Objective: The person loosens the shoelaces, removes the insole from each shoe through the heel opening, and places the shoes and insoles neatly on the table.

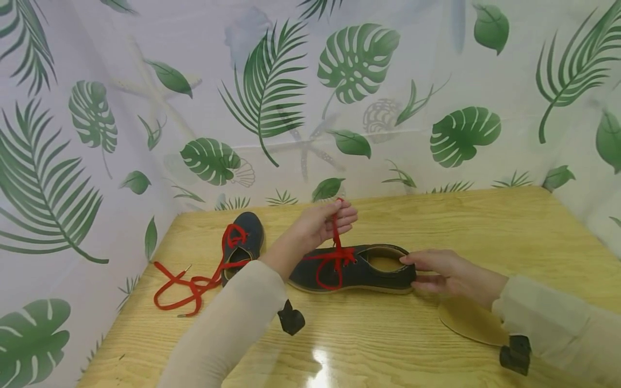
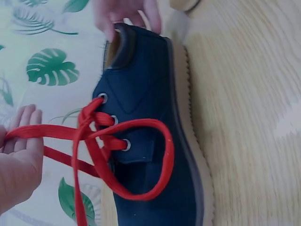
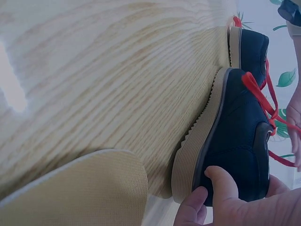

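A dark navy shoe [image 1: 375,276] with a tan sole lies on the table, its toe to the left and heel to the right. Red shoelace [image 2: 162,155] runs through its eyelets and forms a loop on the near side. Above the shoe, my left hand [image 1: 326,222] pinches a stretch of that lace between thumb and forefinger and holds it taut; the other fingers are extended. My right hand [image 1: 446,274] grips the shoe's heel, with the thumb and fingers on either side of it in the right wrist view.
A second navy shoe [image 1: 250,226] stands at the left, its long red lace [image 1: 196,288] trailing over the wooden table [image 1: 388,345]. A tan insole [image 3: 89,188] lies near my right forearm. Behind the table hangs a leaf-patterned cloth [image 1: 291,97].
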